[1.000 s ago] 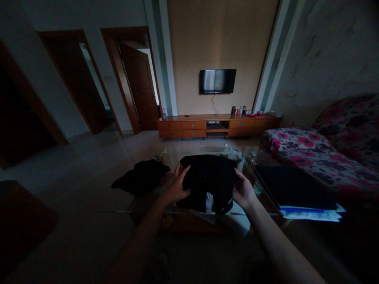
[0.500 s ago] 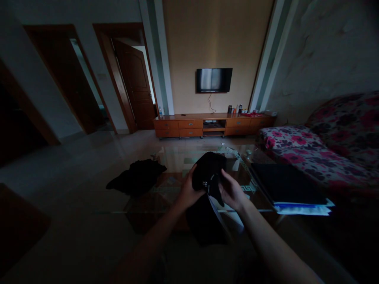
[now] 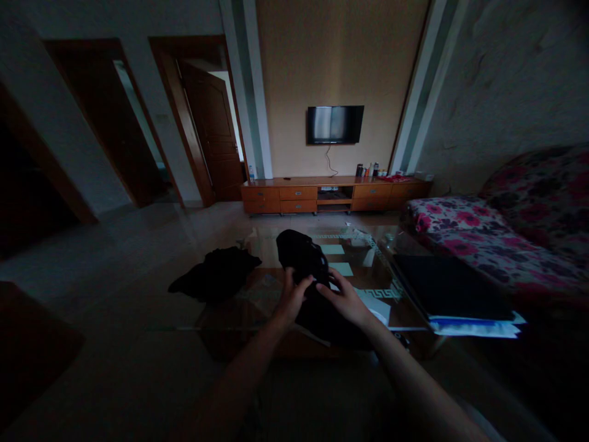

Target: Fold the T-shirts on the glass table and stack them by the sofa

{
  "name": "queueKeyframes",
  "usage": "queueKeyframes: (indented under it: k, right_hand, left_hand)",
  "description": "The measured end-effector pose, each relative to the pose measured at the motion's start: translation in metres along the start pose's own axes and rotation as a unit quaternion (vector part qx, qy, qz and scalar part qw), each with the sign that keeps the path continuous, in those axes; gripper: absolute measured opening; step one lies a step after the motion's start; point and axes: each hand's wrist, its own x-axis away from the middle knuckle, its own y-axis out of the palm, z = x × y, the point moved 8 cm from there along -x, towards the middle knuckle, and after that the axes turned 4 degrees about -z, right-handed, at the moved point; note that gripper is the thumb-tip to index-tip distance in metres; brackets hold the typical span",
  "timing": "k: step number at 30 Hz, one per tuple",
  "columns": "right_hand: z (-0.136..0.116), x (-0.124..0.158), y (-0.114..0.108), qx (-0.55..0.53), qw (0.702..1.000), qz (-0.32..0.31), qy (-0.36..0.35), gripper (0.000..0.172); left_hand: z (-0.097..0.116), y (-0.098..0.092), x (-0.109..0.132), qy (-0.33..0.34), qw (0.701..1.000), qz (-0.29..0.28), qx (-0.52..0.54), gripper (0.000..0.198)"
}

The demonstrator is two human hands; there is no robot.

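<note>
Between my two hands is a black cap (image 3: 297, 250), turned so that its crown points away to the upper left. My left hand (image 3: 291, 302) closes on its near left side, thumb on top. From the right, the bent fingers and thumb of my right hand (image 3: 346, 299) pinch its near edge. Beneath the hands lies another dark item (image 3: 329, 324) with a pale edge at the front of the glass table (image 3: 389, 293); its kind is too dark to tell. A crumpled black cloth (image 3: 218, 273) rests to the left.
On the table's right side is a large black folder (image 3: 453, 285) over a stack of papers (image 3: 478, 328). White paper (image 3: 377, 312) shows beside my right hand. Beyond stand a wooden TV cabinet (image 3: 299, 199) and, at right, a flowered sofa (image 3: 464, 218).
The cap has been turned and moved a little left, so its white front lettering no longer faces me. Both hands have changed their grip and come closer together on its near edge.
</note>
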Motion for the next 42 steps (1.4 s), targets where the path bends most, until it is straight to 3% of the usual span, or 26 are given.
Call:
queueKeyframes:
  k: [3,6,9,11,14,16,19,21,23,26,28,30,33,38,42]
  right_hand:
    - [0.017,-0.005,-0.016,-0.001,0.998,0.059,0.005,0.051]
    - [0.022,-0.006,-0.023,0.044,0.997,0.048,-0.031,0.047]
    - [0.018,-0.001,-0.019,0.116,0.990,0.009,-0.075,0.046]
    - [0.017,0.002,-0.016,0.162,0.984,0.006,-0.074,0.040]
    - [0.014,0.002,-0.020,0.205,0.976,0.043,-0.060,0.031]
    - [0.010,0.001,-0.027,0.200,0.975,0.079,-0.059,0.029]
    - [0.004,0.001,-0.032,0.173,0.978,0.095,-0.065,0.030]
    - [-0.002,0.002,-0.028,0.165,0.980,0.072,-0.086,0.032]
    - [-0.007,0.004,-0.023,0.162,0.980,0.046,-0.108,0.035]
    - [-0.007,0.005,-0.019,0.148,0.982,0.029,-0.111,0.037]
    - [-0.003,0.003,-0.019,0.135,0.985,0.029,-0.102,0.037]
    - [0.002,0.001,-0.022,0.123,0.987,0.038,-0.092,0.036]
    - [0.010,-0.001,-0.030,0.106,0.990,0.065,-0.071,0.032]
    - [0.017,-0.002,-0.036,0.091,0.991,0.079,-0.049,0.031]
    - [0.015,-0.001,-0.039,0.124,0.986,0.096,-0.053,0.032]
  left_hand:
    - [-0.021,0.020,0.005,-0.077,0.993,-0.092,0.022,0.046]
    - [-0.040,0.031,0.012,-0.124,0.969,-0.180,-0.117,0.041]
    - [-0.043,0.037,0.019,-0.068,0.921,-0.267,-0.276,0.042]
    - [-0.036,0.037,0.018,-0.004,0.899,-0.284,-0.334,0.038]
    - [-0.026,0.018,0.005,0.017,0.916,-0.231,-0.328,0.034]
    - [-0.018,-0.007,-0.011,0.012,0.942,-0.131,-0.307,0.034]
    - [0.003,-0.050,-0.024,0.088,0.949,0.060,-0.297,0.025]
    - [0.008,-0.065,-0.025,0.137,0.944,0.110,-0.281,0.045]
    - [0.001,-0.066,-0.028,0.147,0.951,0.072,-0.261,0.069]
    - [-0.017,-0.049,-0.029,0.126,0.961,-0.067,-0.239,0.080]
    - [-0.026,-0.037,-0.028,0.106,0.958,-0.148,-0.221,0.069]
    - [-0.030,-0.031,-0.028,0.089,0.953,-0.184,-0.225,0.047]
    - [-0.026,-0.035,-0.030,0.078,0.943,-0.163,-0.281,0.026]
    - [-0.009,-0.040,-0.026,0.136,0.930,-0.140,-0.311,0.020]
    - [-0.012,-0.044,-0.029,0.115,0.940,-0.120,-0.299,0.010]
